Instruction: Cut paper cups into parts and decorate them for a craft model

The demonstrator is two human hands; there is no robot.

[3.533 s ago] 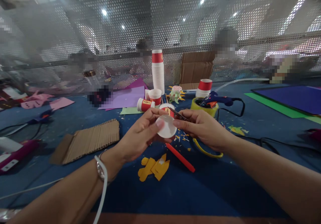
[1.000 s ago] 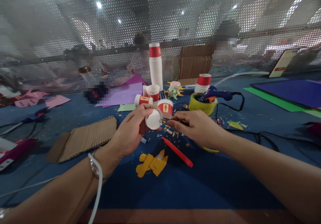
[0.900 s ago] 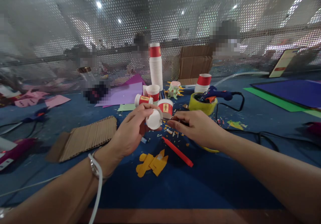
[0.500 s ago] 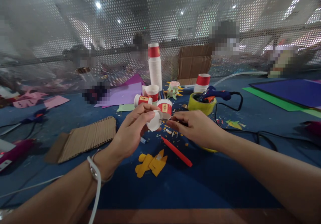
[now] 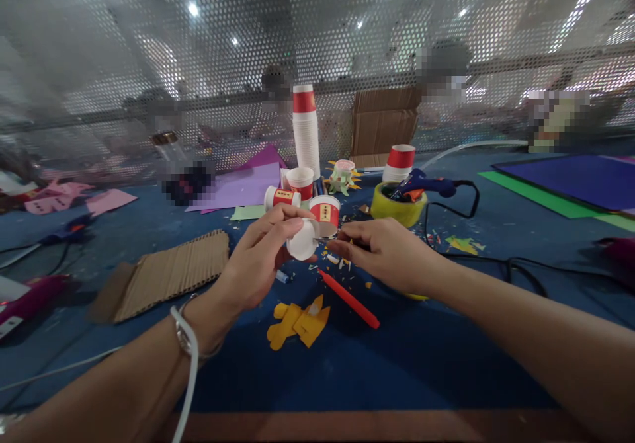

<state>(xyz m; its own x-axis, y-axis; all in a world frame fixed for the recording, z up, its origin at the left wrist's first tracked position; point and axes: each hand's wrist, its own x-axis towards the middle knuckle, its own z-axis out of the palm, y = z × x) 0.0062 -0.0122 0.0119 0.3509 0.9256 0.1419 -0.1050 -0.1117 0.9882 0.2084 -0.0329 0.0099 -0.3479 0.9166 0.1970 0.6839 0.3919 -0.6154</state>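
Note:
My left hand [image 5: 265,248] pinches a round white paper piece [image 5: 301,239] between thumb and fingers, its flat side facing me. From the right, my right hand [image 5: 384,248] grips a small tool with a thin metal tip [image 5: 323,237] that meets the piece's right edge. Most of that tool is hidden in the fingers, so I cannot tell its kind. Just behind the hands stands a red and white paper cup [image 5: 325,213]. Below them lie a red marker [image 5: 350,299] and orange paper cutouts [image 5: 299,324]. Paper scraps are scattered under the right hand.
Behind stand a tall stack of paper cups [image 5: 306,135] and a decorated cup [image 5: 342,177]. A glue gun [image 5: 429,185] rests on a yellow tape roll [image 5: 399,208], its black cord running right. Corrugated cardboard [image 5: 176,274] lies left; coloured sheets [image 5: 570,182] lie far right.
The white piece has shifted slightly left and turned its flat face more toward me. My right hand has stayed nearly in place, with the metal tip at the edge.

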